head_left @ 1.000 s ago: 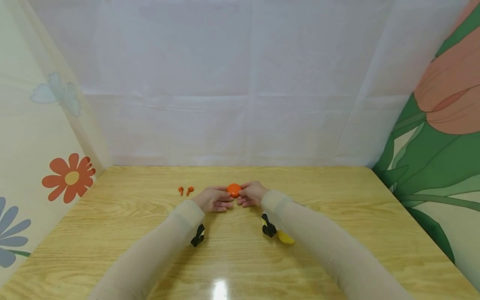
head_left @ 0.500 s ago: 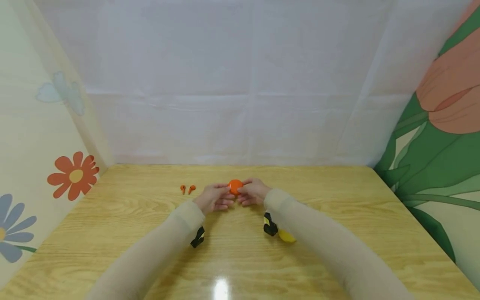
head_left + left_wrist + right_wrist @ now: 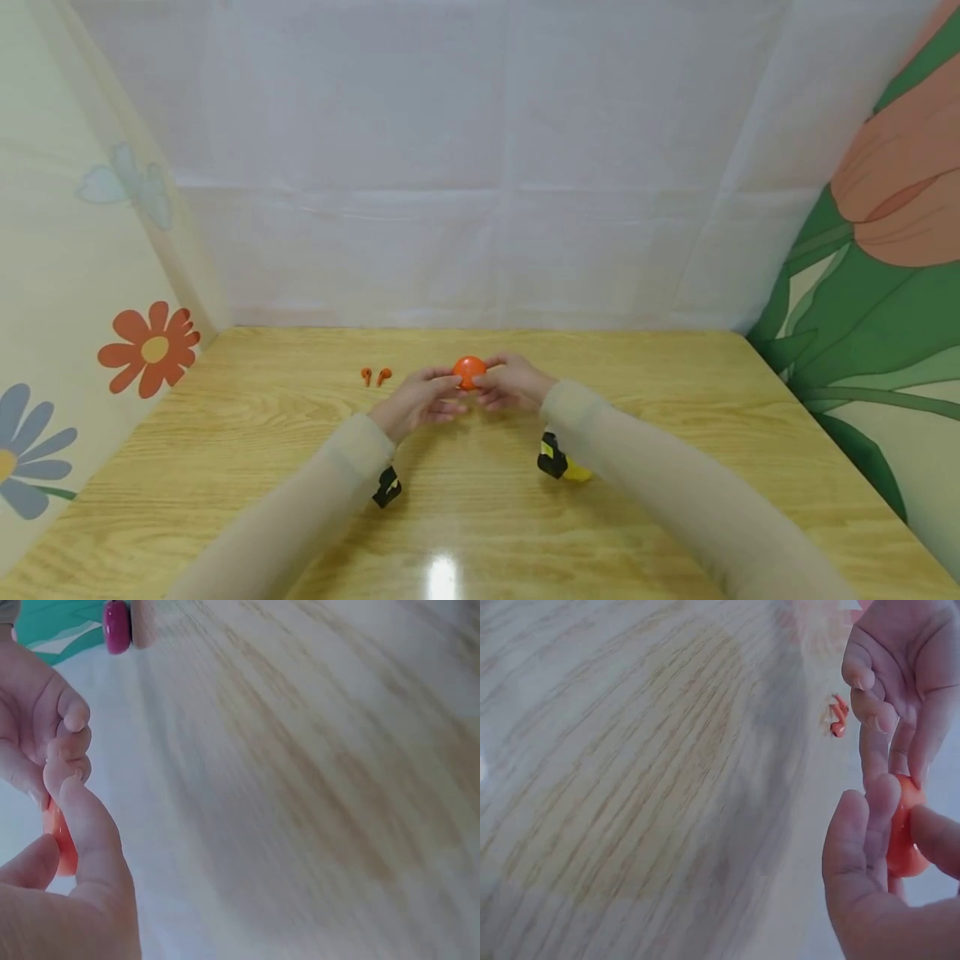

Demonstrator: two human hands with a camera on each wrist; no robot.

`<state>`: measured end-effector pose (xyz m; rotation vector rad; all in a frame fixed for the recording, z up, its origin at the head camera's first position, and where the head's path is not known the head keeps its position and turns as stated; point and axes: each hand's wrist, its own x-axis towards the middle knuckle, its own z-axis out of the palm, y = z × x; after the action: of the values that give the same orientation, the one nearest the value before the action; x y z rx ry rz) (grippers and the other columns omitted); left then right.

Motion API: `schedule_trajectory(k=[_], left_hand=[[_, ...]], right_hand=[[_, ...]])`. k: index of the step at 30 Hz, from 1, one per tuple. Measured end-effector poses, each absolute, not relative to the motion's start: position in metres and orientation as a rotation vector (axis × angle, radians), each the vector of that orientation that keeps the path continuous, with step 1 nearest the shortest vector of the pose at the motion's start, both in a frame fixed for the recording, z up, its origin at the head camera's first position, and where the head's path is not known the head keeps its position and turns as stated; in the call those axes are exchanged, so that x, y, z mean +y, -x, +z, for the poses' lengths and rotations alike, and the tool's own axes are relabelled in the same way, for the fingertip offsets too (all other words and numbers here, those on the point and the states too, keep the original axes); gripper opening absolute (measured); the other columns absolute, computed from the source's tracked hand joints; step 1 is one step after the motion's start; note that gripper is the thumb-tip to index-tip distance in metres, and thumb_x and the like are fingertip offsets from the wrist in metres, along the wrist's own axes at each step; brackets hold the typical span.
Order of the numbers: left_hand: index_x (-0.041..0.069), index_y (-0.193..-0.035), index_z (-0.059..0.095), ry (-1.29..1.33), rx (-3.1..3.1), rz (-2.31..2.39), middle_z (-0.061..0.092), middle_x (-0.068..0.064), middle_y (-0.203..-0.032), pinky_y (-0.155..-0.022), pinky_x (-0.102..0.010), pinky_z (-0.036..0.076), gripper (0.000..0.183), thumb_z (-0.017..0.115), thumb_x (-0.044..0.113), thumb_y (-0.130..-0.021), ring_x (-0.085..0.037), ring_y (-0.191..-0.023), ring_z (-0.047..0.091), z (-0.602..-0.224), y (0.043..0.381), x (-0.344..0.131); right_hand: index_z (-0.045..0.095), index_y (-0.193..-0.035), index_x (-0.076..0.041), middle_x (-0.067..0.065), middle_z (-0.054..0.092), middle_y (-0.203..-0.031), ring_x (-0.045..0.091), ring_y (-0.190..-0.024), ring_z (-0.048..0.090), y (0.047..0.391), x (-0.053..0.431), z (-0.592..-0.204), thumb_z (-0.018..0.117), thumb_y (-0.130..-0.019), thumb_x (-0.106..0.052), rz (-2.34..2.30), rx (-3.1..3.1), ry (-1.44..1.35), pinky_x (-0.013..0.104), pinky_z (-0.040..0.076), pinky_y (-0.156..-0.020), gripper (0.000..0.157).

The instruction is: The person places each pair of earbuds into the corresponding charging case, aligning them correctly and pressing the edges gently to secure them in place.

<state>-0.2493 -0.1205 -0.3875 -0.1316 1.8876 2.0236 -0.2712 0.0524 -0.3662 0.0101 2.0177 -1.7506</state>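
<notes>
Two-handed pinch on the round orange object [image 3: 470,368]; step in hand, as judged: handling it above the table [image 3: 262,408].
Thumb and forefinger of the left hand [image 3: 422,398] pinch one side, those of the right hand [image 3: 514,385] the other; whether the lower fingers also touch it cannot be told. Object sits between both hands, apparently clear of the wood; no open seam made out. Next move, in my judgement, calls for one pinch to steady while the other shifts or turns. Outward: two orange earbuds [image 3: 385,373] lie near the left hand, untouched.
</notes>
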Motion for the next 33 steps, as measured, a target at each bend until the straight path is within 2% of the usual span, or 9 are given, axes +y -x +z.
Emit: schedule_trajectory(k=[5,9,18,25,29,33], left_hand=[[0.000,-0.138,0.043,0.134,1.924,2.031,0.070,-0.011,-0.098,-0.053,-0.020,0.052,0.041,0.053,0.014,-0.101,-0.012,-0.060,0.066,-0.381,0.244,-0.118],[0.001,-0.138,0.043,0.142,1.941,2.031,0.070,-0.015,-0.103,-0.052,-0.020,0.052,0.041,0.053,0.014,-0.101,-0.011,-0.059,0.066,-0.377,0.241,-0.117],[0.002,-0.136,0.045,0.152,1.928,2.060,0.068,-0.020,-0.110,-0.054,-0.021,0.052,0.039,0.055,0.014,-0.100,-0.012,-0.060,0.067,-0.373,0.230,-0.112],[0.005,-0.137,0.047,0.116,1.964,2.039,0.069,-0.017,-0.108,-0.061,-0.024,0.055,0.040,0.057,0.016,-0.100,-0.012,-0.063,0.067,-0.367,0.225,-0.113],[0.004,-0.138,0.045,0.105,1.964,2.029,0.068,-0.019,-0.111,-0.063,-0.025,0.055,0.041,0.056,0.016,-0.100,-0.012,-0.064,0.067,-0.365,0.221,-0.114],[0.005,-0.138,0.045,0.115,1.968,2.029,0.066,-0.021,-0.114,-0.063,-0.025,0.056,0.041,0.057,0.017,-0.100,-0.012,-0.064,0.067,-0.364,0.217,-0.112]], right_hand=[[0.043,-0.128,0.005,0.007,0.061,-0.075,0.012,-0.059,0.059,0.266,0.054,-0.360,0.058,-0.095,-0.002,-1.735,2.027,0.022,0.025,0.053,-0.059,0.037],[0.045,-0.126,0.006,0.008,0.062,-0.077,0.011,-0.060,0.060,0.264,0.057,-0.357,0.059,-0.095,-0.004,-1.717,2.044,0.050,0.028,0.056,-0.062,0.035],[0.049,-0.121,0.006,0.011,0.063,-0.082,0.013,-0.063,0.061,0.257,0.066,-0.355,0.057,-0.097,-0.006,-1.700,2.040,0.122,0.029,0.055,-0.065,0.028],[0.055,-0.111,0.006,0.007,0.060,-0.078,0.011,-0.063,0.060,0.249,0.070,-0.350,0.056,-0.098,-0.006,-1.729,2.032,0.181,0.029,0.055,-0.065,0.018],[0.055,-0.113,0.008,0.009,0.062,-0.081,0.013,-0.067,0.062,0.245,0.071,-0.351,0.058,-0.097,-0.005,-1.736,2.032,0.180,0.032,0.056,-0.071,0.021],[0.054,-0.121,0.011,0.016,0.067,-0.096,0.019,-0.081,0.066,0.242,0.073,-0.352,0.058,-0.096,-0.005,-1.744,2.045,0.218,0.039,0.055,-0.081,0.030]])
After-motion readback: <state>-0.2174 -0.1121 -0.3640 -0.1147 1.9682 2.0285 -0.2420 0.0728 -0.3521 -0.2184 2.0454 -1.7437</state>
